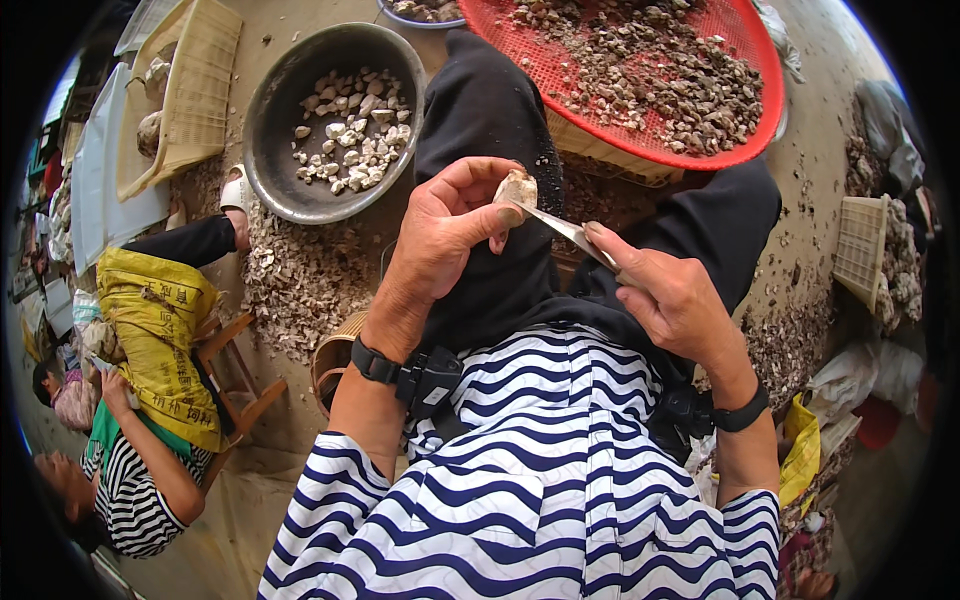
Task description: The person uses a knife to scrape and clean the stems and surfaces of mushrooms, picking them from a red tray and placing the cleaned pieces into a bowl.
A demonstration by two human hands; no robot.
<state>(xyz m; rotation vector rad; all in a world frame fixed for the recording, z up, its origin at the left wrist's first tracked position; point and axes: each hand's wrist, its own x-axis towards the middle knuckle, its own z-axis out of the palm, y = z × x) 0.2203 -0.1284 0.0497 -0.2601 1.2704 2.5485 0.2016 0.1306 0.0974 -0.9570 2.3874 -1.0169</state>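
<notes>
My left hand holds a small whitish chunk with brown patches between thumb and fingers, above my left thigh. A knife with a narrow metal blade is gripped in my right hand, its tip at the chunk's lower edge. Beyond my left hand stands a dark round basin holding many pale trimmed pieces. A red mesh tray with brown and whitish fragments lies across beyond my knees. What the chunk is, I cannot tell for certain.
Brown shavings cover the floor at left, near a round wooden or bamboo container. A cream plastic basket stands at upper left. Another person sits at left with a yellow sack over the lap. A loaded basket is at right.
</notes>
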